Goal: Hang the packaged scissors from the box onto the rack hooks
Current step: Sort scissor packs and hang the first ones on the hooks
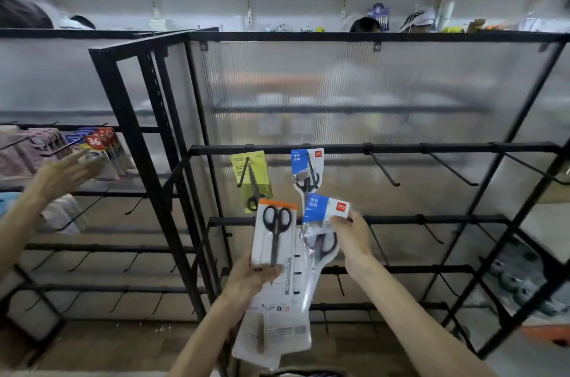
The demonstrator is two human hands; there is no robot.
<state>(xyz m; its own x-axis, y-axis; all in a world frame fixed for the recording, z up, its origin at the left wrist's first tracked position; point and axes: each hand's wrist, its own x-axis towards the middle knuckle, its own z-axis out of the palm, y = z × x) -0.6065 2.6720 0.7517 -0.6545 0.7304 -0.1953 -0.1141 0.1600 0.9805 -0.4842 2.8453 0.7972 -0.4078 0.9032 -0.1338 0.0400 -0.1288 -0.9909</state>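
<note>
My left hand (251, 279) grips a fanned stack of packaged scissors; the front pack (274, 235) is white with an orange top and black-handled scissors. My right hand (351, 238) pinches the white edge of a blue-carded scissors pack (322, 210), held just below the rack's top rail (401, 148). Two packs hang from hooks on that rail: a yellow-green one (251, 179) and a blue-carded one (307, 167). The blue pack in my right hand sits right under the hung blue one. The box is not in view.
Bare hooks (384, 170) stick out along the top rail to the right, and lower rails (431, 219) carry more. A ribbed translucent panel (354, 93) backs the rack. At left, another person's hand (66, 171) reaches toward hanging packs (98, 148) on a neighbouring rack.
</note>
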